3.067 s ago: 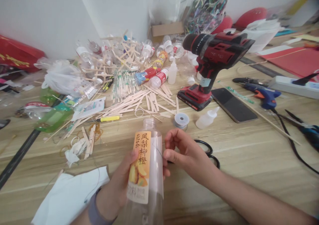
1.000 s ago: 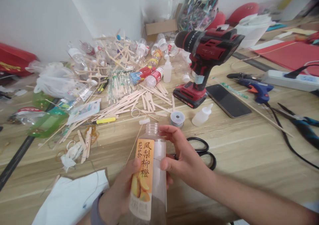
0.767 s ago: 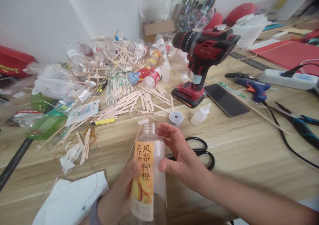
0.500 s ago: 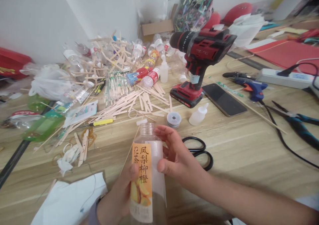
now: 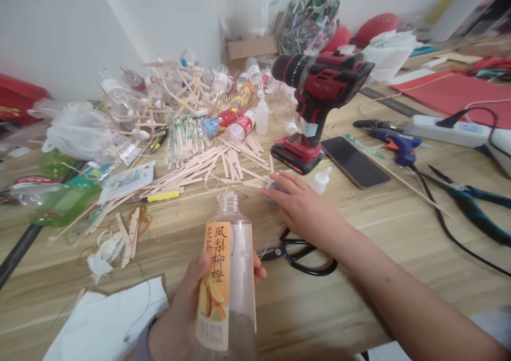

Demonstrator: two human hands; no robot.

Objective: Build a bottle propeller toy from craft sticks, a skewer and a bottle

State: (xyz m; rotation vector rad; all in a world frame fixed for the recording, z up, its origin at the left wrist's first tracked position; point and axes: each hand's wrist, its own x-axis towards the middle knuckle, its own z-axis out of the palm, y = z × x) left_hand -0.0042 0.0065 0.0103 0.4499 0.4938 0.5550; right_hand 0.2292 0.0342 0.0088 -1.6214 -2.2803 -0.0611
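The left hand [image 5: 181, 305] is wrapped round the bottle [image 5: 235, 286] beside the scissors [image 5: 276, 253], the right hand [image 5: 302, 207] drapes bent fingers over the small spool [image 5: 273, 186], gripping or not I cannot tell, and a hasty pull back could snag those scissors, lying so near.

The one camera sits on the person's head and looks forward and down across the desk [image 5: 395, 238]. The view is wide and close: the left hand [image 5: 186, 292] is nearest, low in it, the right hand [image 5: 297, 198] slightly farther. Past the right hand it reaches the drill [image 5: 325, 92], and beyond both hands, the wall [image 5: 167, 20].
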